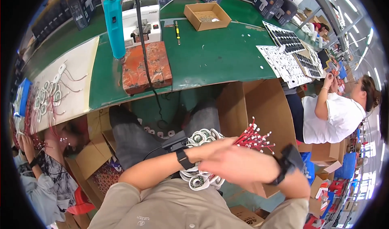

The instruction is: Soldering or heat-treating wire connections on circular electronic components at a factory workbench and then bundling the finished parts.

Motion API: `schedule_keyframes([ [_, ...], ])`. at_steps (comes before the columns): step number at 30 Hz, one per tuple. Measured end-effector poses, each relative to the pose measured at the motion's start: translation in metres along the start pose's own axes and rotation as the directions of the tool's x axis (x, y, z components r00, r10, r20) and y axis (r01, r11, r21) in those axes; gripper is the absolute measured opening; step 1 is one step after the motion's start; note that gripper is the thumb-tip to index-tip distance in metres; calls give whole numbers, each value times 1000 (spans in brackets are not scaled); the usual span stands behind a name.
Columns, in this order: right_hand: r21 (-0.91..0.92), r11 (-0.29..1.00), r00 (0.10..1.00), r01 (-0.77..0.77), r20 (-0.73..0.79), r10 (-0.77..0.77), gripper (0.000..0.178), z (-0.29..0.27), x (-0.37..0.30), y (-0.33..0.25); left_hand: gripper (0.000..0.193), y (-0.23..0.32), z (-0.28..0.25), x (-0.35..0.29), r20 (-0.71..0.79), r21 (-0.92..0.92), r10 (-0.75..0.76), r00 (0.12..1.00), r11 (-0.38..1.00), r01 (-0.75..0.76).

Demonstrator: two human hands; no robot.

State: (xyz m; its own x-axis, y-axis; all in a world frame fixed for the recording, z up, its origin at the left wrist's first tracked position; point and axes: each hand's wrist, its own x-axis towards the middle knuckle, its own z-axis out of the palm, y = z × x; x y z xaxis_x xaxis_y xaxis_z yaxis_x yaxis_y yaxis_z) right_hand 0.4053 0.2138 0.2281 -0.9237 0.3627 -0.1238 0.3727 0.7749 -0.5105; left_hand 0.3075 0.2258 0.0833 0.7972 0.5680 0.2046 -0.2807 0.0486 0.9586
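Note:
A bundle of white ring-shaped parts (197,182) with small round circuit boards hangs over my lap. Its red wires (253,140), tipped with small white plugs, fan out to the right. My left hand (221,145) is closed round the wires, between the rings and the plugs. Crossing over it from the right, my right hand (239,164) is smeared by motion. Its fingertips lie against the white rings, and whether they grip anything does not show. Part of my left hand is hidden behind it.
Ahead stands a green workbench (202,63) with a red metal block (146,67), a hanging teal electric screwdriver (114,26) and a small carton (207,16). More wired rings (50,91) lie left. An open carton (263,107) stands right of my knees. Co-workers sit on both sides.

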Motion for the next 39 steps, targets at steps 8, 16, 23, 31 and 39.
schedule_keyframes([
  [8,98,927,920,-362,-124,372,18,-39,19,33,48,8,0,-13,87,137,-143,986,982,131],
  [16,849,521,455,88,-500,737,12,59,-169,25,33,0,-16,-18,269,-380,-241,933,863,333],
  [23,868,496,546,-16,-408,732,31,130,-80,71,31,3,-11,-14,380,-281,-241,893,890,360],
  [31,797,549,945,252,-326,39,21,53,-31,95,29,-6,-4,-13,484,-140,-147,863,960,242],
  [39,567,803,978,183,-187,-91,13,27,-5,107,61,-20,-2,-17,528,-435,-151,836,797,418],
])
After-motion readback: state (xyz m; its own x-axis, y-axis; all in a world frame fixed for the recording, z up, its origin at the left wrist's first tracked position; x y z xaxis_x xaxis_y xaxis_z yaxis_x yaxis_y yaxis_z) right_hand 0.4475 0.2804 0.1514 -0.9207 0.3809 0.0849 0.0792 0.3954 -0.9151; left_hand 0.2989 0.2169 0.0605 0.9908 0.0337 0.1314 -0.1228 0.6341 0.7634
